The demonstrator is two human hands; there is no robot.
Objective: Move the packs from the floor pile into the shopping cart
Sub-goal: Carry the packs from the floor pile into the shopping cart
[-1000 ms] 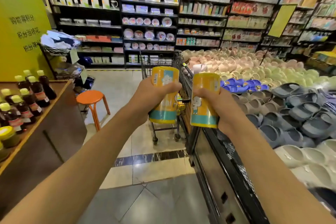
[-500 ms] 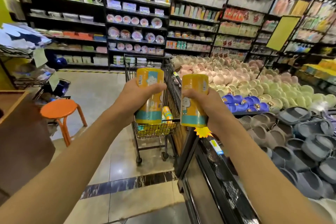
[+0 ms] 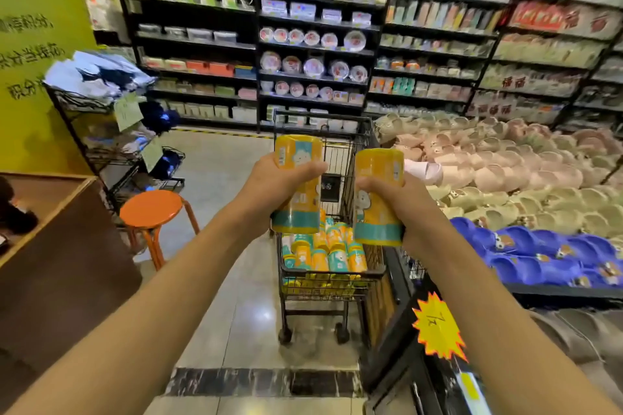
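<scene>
Gripping one yellow pack each, both arms are stretched out toward the shopping cart (image 3: 332, 268). Left hand (image 3: 274, 192) has its fingers and thumb wrapped round the left pack (image 3: 296, 158), held upright, roughly over the cart's near-left corner. Right hand (image 3: 399, 205) is curled round the right pack (image 3: 377, 216), also upright, tilted slightly, above the cart's right side. The two packs are apart, cart grid showing between them. More yellow and teal packs (image 3: 328, 254) lie heaped in the cart basket. Cart stands on the tiled floor beside a black display bin (image 3: 397, 340) of slippers: blue slippers (image 3: 546, 251) near, cream and pink further back. Orange stool (image 3: 151, 210) left of the cart. Starburst price tag (image 3: 438, 328) on the bin edge, under the right forearm. Stocked shelves (image 3: 313, 44) behind.
</scene>
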